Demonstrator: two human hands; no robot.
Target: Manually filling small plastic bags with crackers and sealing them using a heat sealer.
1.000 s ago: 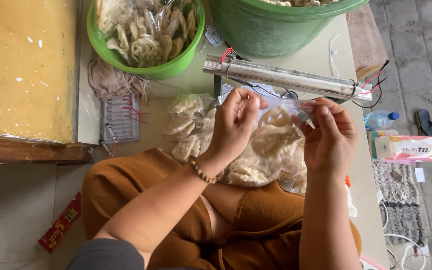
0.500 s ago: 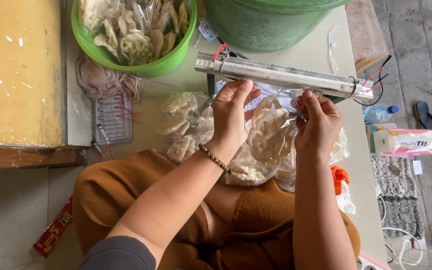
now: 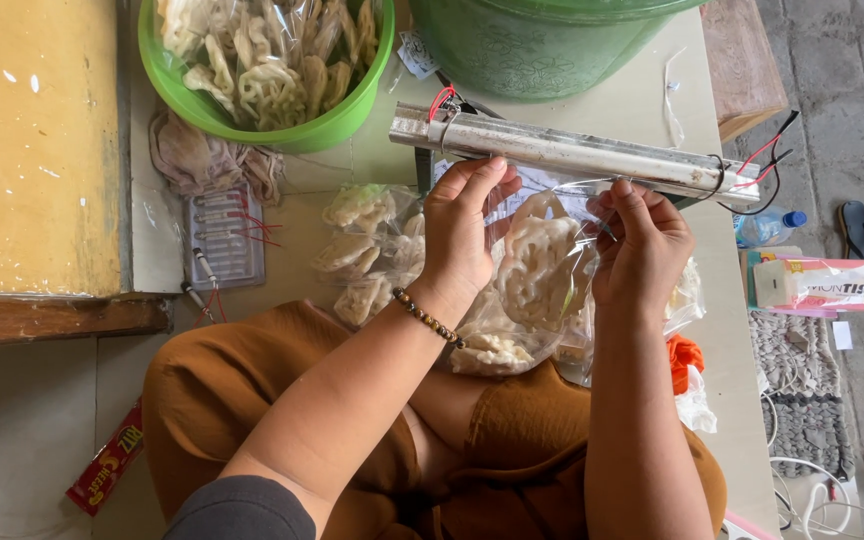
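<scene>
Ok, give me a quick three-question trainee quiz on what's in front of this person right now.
1. True or false: both hands hold the clear bag of crackers.
2. What lies just beyond the bag's top edge? A) metal sealer bar B) a knife
3. What colour is the bowl of crackers?

Key: 1 true, left hand and right hand pinch its top; 2 A; 3 green.

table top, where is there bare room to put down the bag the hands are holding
Bare table lies between the green tub and the metal sealer bar, and along the right edge past the right hand. It is crowded left of the left hand, where filled cracker bags lie.
</scene>
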